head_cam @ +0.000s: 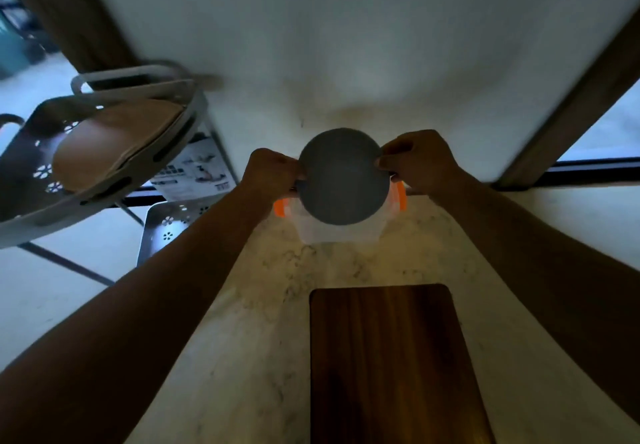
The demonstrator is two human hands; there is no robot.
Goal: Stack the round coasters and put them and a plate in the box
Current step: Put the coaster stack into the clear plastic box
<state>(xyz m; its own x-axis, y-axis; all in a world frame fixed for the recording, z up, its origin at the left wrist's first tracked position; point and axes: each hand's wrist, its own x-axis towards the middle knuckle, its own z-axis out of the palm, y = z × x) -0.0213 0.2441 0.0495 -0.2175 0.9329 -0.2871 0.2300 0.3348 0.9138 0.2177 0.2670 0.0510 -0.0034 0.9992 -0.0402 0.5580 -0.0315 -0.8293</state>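
A round grey disc [343, 177], a plate or coaster, I cannot tell which, is held tilted above a clear plastic box [341, 234] with orange side latches [401, 197]. My left hand [270, 173] pinches the disc's left edge. My right hand [415, 163] pinches its right edge. The disc hides most of the box's opening, so the inside is not visible. The box stands at the far end of the marble counter [263, 305].
A dark wooden cutting board [391, 360] lies on the counter near me. To the left stands a grey tiered cart [114, 184] holding a tan board [114, 142], with a printed sheet [194, 170] below. A white wall is behind.
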